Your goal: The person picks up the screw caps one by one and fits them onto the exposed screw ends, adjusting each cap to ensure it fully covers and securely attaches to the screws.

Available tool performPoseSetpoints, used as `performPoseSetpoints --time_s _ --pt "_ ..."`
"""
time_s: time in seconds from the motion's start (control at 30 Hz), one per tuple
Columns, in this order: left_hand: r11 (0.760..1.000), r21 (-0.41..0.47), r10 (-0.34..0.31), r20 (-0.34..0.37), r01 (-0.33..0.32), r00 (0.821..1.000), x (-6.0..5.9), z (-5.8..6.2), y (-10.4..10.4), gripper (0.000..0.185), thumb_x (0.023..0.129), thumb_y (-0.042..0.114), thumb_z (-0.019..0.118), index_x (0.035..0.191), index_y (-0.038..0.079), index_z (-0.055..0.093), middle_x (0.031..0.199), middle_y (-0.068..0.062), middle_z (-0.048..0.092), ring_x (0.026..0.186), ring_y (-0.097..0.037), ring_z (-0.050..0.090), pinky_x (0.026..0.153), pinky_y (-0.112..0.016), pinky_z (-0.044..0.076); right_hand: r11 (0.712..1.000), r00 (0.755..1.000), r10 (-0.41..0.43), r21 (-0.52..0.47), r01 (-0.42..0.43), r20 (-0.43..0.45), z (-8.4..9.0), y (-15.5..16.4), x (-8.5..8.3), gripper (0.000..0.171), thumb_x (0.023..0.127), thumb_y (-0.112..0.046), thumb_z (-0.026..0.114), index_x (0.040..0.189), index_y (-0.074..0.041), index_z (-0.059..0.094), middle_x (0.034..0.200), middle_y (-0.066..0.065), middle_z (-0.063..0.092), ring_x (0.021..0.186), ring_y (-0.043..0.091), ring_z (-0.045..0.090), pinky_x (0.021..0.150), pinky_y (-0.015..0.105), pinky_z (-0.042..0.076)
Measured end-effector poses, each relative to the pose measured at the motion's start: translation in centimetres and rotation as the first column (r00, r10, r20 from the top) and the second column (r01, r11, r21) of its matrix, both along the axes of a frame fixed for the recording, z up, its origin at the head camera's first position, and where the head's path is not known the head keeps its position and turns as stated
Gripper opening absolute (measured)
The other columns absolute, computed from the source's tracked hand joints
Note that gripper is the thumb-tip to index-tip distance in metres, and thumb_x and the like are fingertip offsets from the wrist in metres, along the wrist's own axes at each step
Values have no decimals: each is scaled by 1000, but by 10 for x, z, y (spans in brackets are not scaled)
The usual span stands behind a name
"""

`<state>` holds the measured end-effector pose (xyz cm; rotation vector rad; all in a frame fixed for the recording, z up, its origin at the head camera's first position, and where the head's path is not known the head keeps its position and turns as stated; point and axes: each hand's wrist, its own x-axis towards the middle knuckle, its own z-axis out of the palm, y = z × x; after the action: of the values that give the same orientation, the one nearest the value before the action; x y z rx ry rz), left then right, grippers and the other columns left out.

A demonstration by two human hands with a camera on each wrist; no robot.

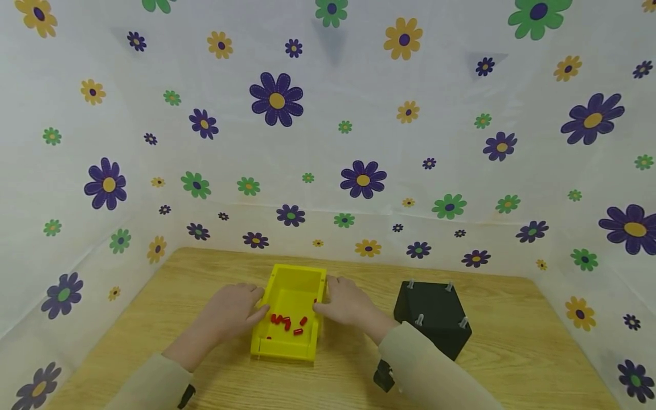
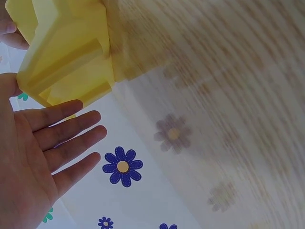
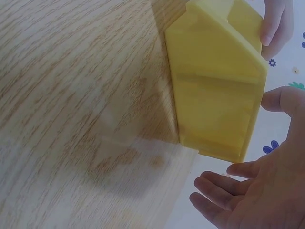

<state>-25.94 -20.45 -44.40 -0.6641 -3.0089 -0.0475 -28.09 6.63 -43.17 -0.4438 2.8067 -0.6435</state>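
Note:
A yellow plastic bin (image 1: 294, 279) stands on the table with several small red capsule-like pieces (image 1: 287, 323) lying loose on its floor. My left hand (image 1: 233, 310) is at the bin's left wall, its thumb by the rim. In the left wrist view, the fingers of that hand (image 2: 40, 152) are straight and spread, the index touching or very near the bin (image 2: 71, 62). On the opposite wall, my right hand (image 1: 351, 302) has its thumb at the rim. The right wrist view shows its other fingers extended loosely near the bin's end (image 3: 214, 109).
Right of the bin sits a black box (image 1: 433, 307) with grey pegs at its top corners, partly behind my right sleeve (image 1: 435, 370). The wooden table (image 1: 353, 381) is bordered at the back and sides by a white flowered sheet (image 1: 328, 148).

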Motion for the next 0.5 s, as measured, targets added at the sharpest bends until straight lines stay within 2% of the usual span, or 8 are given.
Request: performPoseSetpoints --time_s 0.3,0.5 --pt "1000 -9 -8 -13 8 1000 -2 -1 -1 49 106 39 60 132 -1 69 130 -20 73 120 -40 70 106 -57 56 1000 1000 -3 17 3 -5 1 1 0 83 98 -49 65 160 0 40 161 24 46 147 40 48 124 56 41" --pt "1000 -15 -6 -15 6 1000 -2 -2 0 48 105 40 60 131 0 69 129 -19 74 119 -39 70 105 -57 56 1000 1000 9 28 -9 -23 1 3 0 83 97 -50 66 159 0 43 157 24 50 142 38 52 121 55 44"
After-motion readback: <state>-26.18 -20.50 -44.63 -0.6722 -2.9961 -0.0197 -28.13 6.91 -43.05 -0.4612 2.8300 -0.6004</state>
